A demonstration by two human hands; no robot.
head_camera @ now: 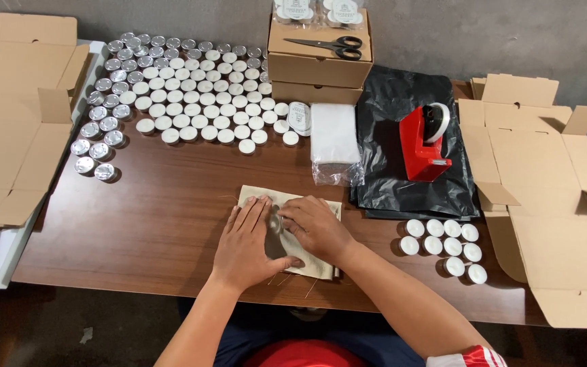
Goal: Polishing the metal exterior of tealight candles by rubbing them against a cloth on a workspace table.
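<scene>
Here, both hands are pressing flat on a beige cloth pouch [287, 231] lying at the table's [157, 224] near edge: the left hand [246, 245] is spreading its fingers wide, the right hand [317, 228] is resting palm-down, neither gripping. What the pouch is containing cannot be told. Beyond the pouch, scissors [327, 46] are lying on 2 stacked closed cardboard boxes [317, 71].
</scene>
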